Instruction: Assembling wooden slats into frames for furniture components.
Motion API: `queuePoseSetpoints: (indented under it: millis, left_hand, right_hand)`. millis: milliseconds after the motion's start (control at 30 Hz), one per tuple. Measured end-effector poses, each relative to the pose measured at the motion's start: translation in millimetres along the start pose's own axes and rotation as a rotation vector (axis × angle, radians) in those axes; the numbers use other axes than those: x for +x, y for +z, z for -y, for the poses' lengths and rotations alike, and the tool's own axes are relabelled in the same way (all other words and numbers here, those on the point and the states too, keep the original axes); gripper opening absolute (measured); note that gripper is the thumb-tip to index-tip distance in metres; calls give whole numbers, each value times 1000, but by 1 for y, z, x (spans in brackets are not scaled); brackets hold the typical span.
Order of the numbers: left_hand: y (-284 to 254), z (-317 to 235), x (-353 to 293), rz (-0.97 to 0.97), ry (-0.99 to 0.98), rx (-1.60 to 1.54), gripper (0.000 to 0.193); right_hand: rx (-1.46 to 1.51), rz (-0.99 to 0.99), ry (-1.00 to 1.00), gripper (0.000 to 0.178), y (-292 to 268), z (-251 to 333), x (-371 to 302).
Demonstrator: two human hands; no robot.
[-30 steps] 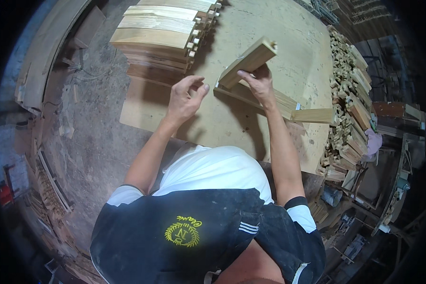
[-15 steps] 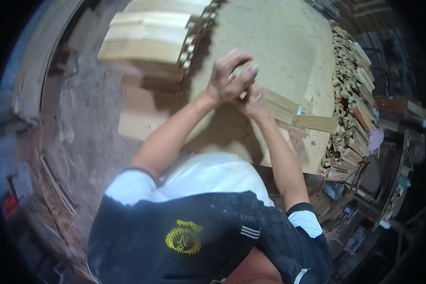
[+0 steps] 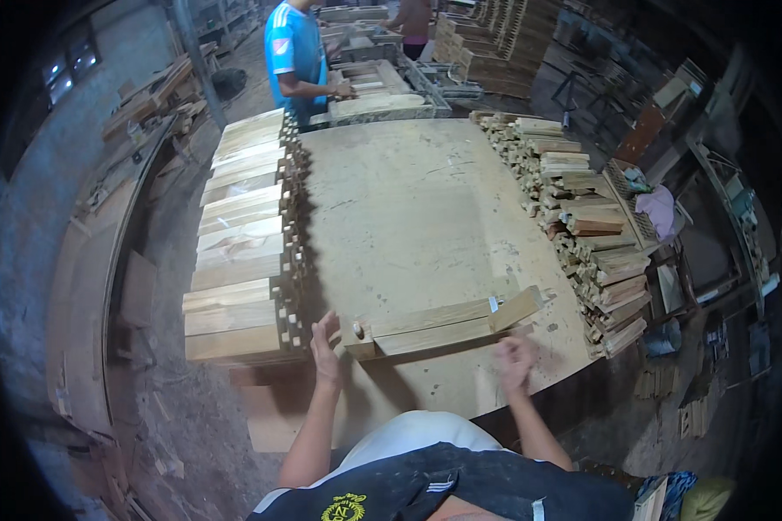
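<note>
On the near part of the table lies a wooden frame piece made of long slats. A short block crosses its left end and another short board crosses its right end. A small white tag sits near the right joint. My left hand is open, fingers up, just left of the left block and apart from it. By the right end is my right hand, its fingers loosely curled and slightly blurred, with nothing visible in them.
Stacked tenoned boards line the table's left side. A long pile of short wooden pieces runs along its right edge. Beyond the table, a person in a blue shirt works at a bench with wooden parts. A pink cloth hangs at right.
My hands were together over the table; they have come apart to either end of the wooden frame piece. My view has tilted up, bringing the far bench and other people into sight.
</note>
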State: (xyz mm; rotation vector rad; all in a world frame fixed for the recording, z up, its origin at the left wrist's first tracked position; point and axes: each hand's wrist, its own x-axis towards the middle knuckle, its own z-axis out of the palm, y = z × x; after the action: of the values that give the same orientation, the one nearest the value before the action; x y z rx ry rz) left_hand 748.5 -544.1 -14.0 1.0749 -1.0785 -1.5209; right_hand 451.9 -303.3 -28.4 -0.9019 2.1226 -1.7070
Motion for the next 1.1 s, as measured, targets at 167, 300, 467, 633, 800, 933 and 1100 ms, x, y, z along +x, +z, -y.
queuePoseSetpoints:
  millis: [167,300,467,633,800,933,1100]
  left_hand:
    - [-11,37,19,119,-375,135,67]
    - [4,33,30,293,-525,180,51]
    - [-13,39,37,199,-455,158,54]
    - [20,-6,44,90,-260,-99,66]
    - [34,-74,18,251,336,-481,67]
    - [39,-91,-15,269,619,-510,70]
    - [41,-81,-27,127,740,-391,60]
  right_hand:
    - [-277,-426,-73,19,-64,-50,107]
    - [-434,19,-201,28,-86,-133,159]
    - [-412,126,-272,25,-41,-108,170]
    - [8,-14,-91,37,-50,-43,192]
    - [760,-303,208,42,-66,72,200]
    - [966,-249,366,37,-86,117,197]
    - [941,-333,261,22,-89,99,188]
